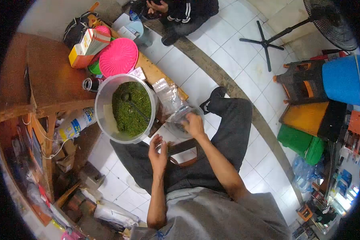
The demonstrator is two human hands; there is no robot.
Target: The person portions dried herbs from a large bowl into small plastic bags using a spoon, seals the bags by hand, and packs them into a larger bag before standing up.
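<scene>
My right hand [194,126] is at a clear plastic container [176,131], its fingers curled down into or over it. What those fingers hold is hidden by the hand and the shiny plastic. Clear plastic bags [166,94] lie just beyond. My left hand [158,155] hovers beside the big tub, fingers apart and slightly bent, holding nothing. The translucent white tub [102,124] holds chopped green leaves [128,116]. A dark long-handled spoon [137,108] rests on the leaves.
A pink plastic lid [119,57], a carton [88,46] and a black can [91,84] stand behind the tub by a wooden cabinet [48,72]. Another person [192,16] sits across the tiled floor. A standing fan [288,31], stools [302,82] and a blue bucket [344,80] are at right.
</scene>
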